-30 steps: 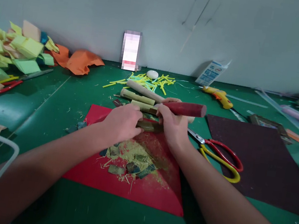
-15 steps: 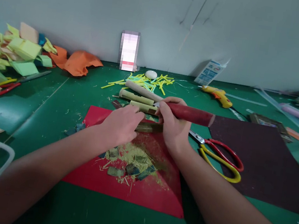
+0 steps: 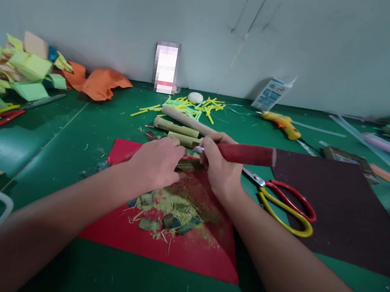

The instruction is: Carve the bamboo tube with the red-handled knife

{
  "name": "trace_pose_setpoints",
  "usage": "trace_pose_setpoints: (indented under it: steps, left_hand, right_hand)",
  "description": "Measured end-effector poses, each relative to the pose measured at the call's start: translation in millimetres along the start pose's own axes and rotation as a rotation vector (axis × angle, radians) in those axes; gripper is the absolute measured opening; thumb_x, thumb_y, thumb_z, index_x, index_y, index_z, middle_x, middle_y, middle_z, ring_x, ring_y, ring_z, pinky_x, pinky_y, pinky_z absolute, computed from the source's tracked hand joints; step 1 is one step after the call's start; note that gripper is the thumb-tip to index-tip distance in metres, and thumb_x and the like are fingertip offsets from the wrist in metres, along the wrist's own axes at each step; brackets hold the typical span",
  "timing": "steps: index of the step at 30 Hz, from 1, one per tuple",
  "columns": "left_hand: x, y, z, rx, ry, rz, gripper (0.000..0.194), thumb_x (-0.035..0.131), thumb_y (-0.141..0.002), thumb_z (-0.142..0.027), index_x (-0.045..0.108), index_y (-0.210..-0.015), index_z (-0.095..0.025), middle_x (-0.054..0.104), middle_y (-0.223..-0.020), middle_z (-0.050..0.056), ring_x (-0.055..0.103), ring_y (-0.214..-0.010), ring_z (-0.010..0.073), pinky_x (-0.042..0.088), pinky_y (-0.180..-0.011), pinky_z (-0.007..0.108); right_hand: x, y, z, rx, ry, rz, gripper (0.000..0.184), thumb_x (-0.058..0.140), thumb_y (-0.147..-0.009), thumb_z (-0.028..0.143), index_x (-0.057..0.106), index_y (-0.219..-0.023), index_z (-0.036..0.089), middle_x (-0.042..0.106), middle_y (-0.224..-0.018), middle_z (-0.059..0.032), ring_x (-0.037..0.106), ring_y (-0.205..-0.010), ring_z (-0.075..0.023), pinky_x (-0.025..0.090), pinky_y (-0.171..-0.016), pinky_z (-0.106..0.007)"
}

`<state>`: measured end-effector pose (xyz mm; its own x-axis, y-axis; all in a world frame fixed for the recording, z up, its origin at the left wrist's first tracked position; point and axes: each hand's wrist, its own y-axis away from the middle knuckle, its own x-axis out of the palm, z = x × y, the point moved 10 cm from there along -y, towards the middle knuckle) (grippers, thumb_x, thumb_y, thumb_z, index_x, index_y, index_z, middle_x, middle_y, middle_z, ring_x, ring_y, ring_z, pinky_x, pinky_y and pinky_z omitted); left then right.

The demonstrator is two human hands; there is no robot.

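My right hand [image 3: 221, 167] is closed around a knife with a thick red handle [image 3: 251, 155]; the short silver blade [image 3: 198, 150] points left toward my other hand. My left hand [image 3: 157, 162] is curled on the left end of a brownish-green bamboo piece [image 3: 191, 166], which lies low between the hands. Its fingertips are partly hidden. Under both hands is a red sheet [image 3: 199, 260] strewn with pale shavings [image 3: 167, 201] and several dark green chips [image 3: 150, 225]. Just behind the hands lie cut bamboo tubes [image 3: 177, 127].
Red-and-yellow-handled scissors [image 3: 287, 207] lie right of my hand, partly on a dark brown sheet [image 3: 351, 210]. Farther back are a yellow glue gun [image 3: 283, 124], yellow strips [image 3: 211, 111] and a propped phone [image 3: 166, 67]. Folded papers [image 3: 26, 65] pile up at left; a white frame [image 3: 2, 214] stands near.
My right hand has shifted slightly left and down with the knife, bringing the blade lower and closer to the bamboo piece. My left hand has barely moved.
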<state>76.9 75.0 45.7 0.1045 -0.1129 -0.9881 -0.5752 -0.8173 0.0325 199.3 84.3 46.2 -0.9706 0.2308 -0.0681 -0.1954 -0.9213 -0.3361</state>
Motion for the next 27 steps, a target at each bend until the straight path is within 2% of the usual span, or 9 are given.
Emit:
trace_pose_setpoints:
  steps: [3, 6, 13, 15, 18, 21, 24, 26, 27]
  left_hand:
    - [2.5, -0.4, 0.6, -0.007, -0.03, 0.018, 0.029, 0.063, -0.086, -0.033, 0.069, -0.109, -0.016, 0.066, -0.105, 0.011, 0.063, -0.106, 0.0323, 0.054, -0.083, 0.043]
    - [3.1, -0.7, 2.1, -0.019, -0.042, 0.016, 0.025, 0.06, -0.088, -0.031, 0.071, -0.105, -0.015, 0.067, -0.104, 0.011, 0.064, -0.105, 0.032, 0.054, -0.082, 0.042]
    - [1.2, -2.7, 8.8, -0.052, 0.008, -0.035, 0.021, 0.062, -0.087, -0.032, 0.071, -0.096, -0.015, 0.069, -0.1, 0.012, 0.066, -0.096, 0.0316, 0.052, -0.074, 0.041]
    - [-2.6, -2.5, 10.3, -0.043, 0.038, -0.1, 0.017, 0.063, -0.084, -0.029, 0.069, -0.092, -0.015, 0.068, -0.096, 0.012, 0.065, -0.092, 0.0299, 0.051, -0.071, 0.04]
    - [-24.2, 5.5, 10.3, 0.021, 0.166, -0.362, 0.013, 0.059, -0.081, -0.02, 0.067, -0.09, -0.016, 0.066, -0.089, 0.008, 0.062, -0.083, 0.0227, 0.049, -0.069, 0.035]
    - [-44.6, 22.7, 1.2, 0.217, 0.37, -0.585, 0.022, 0.057, -0.083, -0.019, 0.066, -0.103, -0.017, 0.064, -0.087, 0.005, 0.059, -0.077, 0.0167, 0.049, -0.068, 0.031]
    - [-52.5, 34.2, -6.9, 0.347, 0.492, -0.642, 0.056, 0.069, -0.081, -0.037, 0.055, -0.132, -0.018, 0.066, -0.093, 0.005, 0.06, -0.076, 0.0153, 0.051, -0.067, 0.028]
    - [-54.3, 37.1, -11.1, 0.365, 0.465, -0.651, 0.077, 0.077, -0.076, -0.049, 0.048, -0.141, -0.02, 0.069, -0.098, 0.005, 0.064, -0.077, 0.0164, 0.053, -0.067, 0.028]
    - [-54.7, 37.8, -14.0, 0.374, 0.432, -0.652, 0.079, 0.078, -0.074, -0.052, 0.049, -0.14, -0.02, 0.071, -0.101, 0.006, 0.066, -0.082, 0.018, 0.054, -0.07, 0.029]
  right_hand:
    - [3.3, -1.3, -5.4, 0.048, 0.051, 0.009, 0.016, 0.059, -0.076, 0.028, 0.055, -0.062, 0.022, 0.052, -0.059, 0.0016, 0.045, -0.057, -0.0131, 0.037, -0.055, -0.03]
    - [8.5, -1.9, -7.2, 0.032, 0.118, 0.048, 0.013, 0.058, -0.073, 0.026, 0.056, -0.061, 0.022, 0.055, -0.061, 0.0012, 0.047, -0.059, -0.014, 0.037, -0.056, -0.03]
    - [15.0, -1.4, -10.1, 0.007, 0.105, 0.136, 0.02, 0.062, -0.081, 0.035, 0.056, -0.065, 0.024, 0.056, -0.064, -0.0001, 0.049, -0.061, -0.0159, 0.041, -0.056, -0.031]
    - [14.5, -1.9, -6.5, -0.017, 0.12, 0.139, 0.022, 0.063, -0.083, 0.038, 0.057, -0.067, 0.024, 0.058, -0.065, -0.0004, 0.05, -0.062, -0.0161, 0.043, -0.058, -0.033]
    - [14.6, -1.1, 2.3, -0.072, 0.165, 0.155, 0.023, 0.064, -0.083, 0.041, 0.058, -0.069, 0.024, 0.06, -0.069, -0.001, 0.052, -0.064, -0.0166, 0.045, -0.06, -0.034]
    - [15.6, 2.6, 9.6, -0.113, 0.211, 0.175, 0.027, 0.063, -0.084, 0.047, 0.058, -0.071, 0.023, 0.061, -0.069, -0.0014, 0.053, -0.063, -0.0166, 0.045, -0.059, -0.034]
    - [14.3, 7.2, 15.9, -0.165, 0.314, 0.163, 0.024, 0.062, -0.085, 0.044, 0.06, -0.073, 0.023, 0.062, -0.068, -0.0011, 0.054, -0.062, -0.0159, 0.044, -0.06, -0.032]
    - [16.6, 10.9, 20.4, -0.216, 0.425, 0.179, 0.016, 0.062, -0.084, 0.037, 0.064, -0.077, 0.022, 0.066, -0.071, -0.0014, 0.058, -0.065, -0.0164, 0.043, -0.062, -0.032]
    - [20.6, 13.3, 21.9, -0.24, 0.48, 0.214, 0.013, 0.063, -0.082, 0.035, 0.066, -0.081, 0.022, 0.069, -0.075, -0.002, 0.06, -0.067, -0.0174, 0.043, -0.063, -0.032]
